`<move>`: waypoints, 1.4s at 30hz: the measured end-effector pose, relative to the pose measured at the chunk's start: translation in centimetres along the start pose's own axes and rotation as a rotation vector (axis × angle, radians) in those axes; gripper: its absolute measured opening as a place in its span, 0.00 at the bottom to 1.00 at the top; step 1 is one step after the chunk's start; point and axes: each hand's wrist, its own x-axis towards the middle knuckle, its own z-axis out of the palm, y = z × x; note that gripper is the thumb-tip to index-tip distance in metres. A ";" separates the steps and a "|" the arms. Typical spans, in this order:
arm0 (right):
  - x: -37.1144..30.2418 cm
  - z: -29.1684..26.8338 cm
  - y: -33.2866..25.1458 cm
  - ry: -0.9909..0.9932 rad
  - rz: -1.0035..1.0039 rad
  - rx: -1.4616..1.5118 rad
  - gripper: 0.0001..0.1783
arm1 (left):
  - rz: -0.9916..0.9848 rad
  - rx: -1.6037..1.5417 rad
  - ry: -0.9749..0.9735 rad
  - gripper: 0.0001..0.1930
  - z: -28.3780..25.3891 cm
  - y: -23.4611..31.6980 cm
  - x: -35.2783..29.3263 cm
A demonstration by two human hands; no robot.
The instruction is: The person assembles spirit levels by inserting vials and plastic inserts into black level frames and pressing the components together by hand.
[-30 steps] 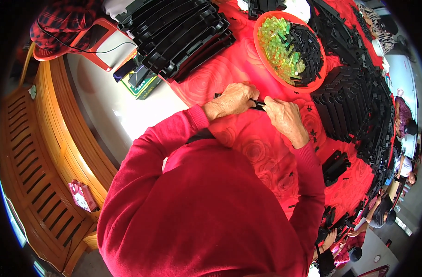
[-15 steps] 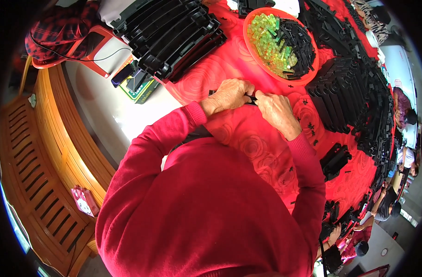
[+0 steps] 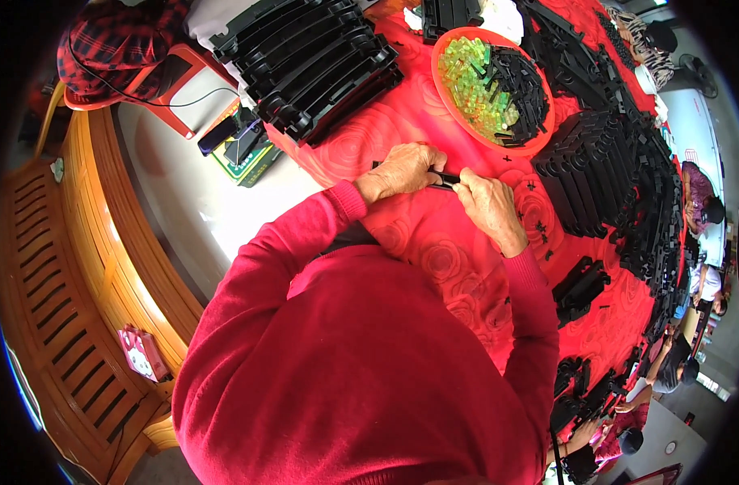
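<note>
A slim black plastic strip (image 3: pixel 443 179) lies between my two hands above the red rose-patterned cloth. My left hand (image 3: pixel 403 170) is closed around its left part, and a dark end of it shows past the knuckles. At the other end, the fingers of my right hand (image 3: pixel 489 207) are bent and pinched at the strip's tip. Just beyond my hands is an orange-red basin (image 3: pixel 439 74), holding yellow-green clear pieces (image 3: pixel 472 81) on one side and small black plastic pieces (image 3: pixel 521 85) on the other.
Stacked black plastic frames (image 3: pixel 321 69) stand at the far left, beside a green box (image 3: pixel 244 162). More black parts (image 3: pixel 584 174) are piled to the right, with a black bundle (image 3: pixel 580 288) nearer. A wooden bench (image 3: pixel 70 307) is at left. Other people sit along the right edge.
My right hand has shifted slightly right and nearer to me, and more of the black strip shows between the hands. My left hand stays almost where it was, still gripping.
</note>
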 end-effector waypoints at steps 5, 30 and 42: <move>-0.1 0.4 -0.3 0.014 0.021 -0.028 0.09 | -0.016 0.021 0.020 0.11 0.2 0.2 0.1; -1.1 0.4 0.0 0.049 0.092 0.162 0.10 | 0.173 0.139 -0.050 0.13 -2.3 1.2 0.0; -4.8 2.6 1.6 0.429 0.264 0.716 0.03 | 0.049 0.335 0.171 0.24 -4.1 -0.2 -6.2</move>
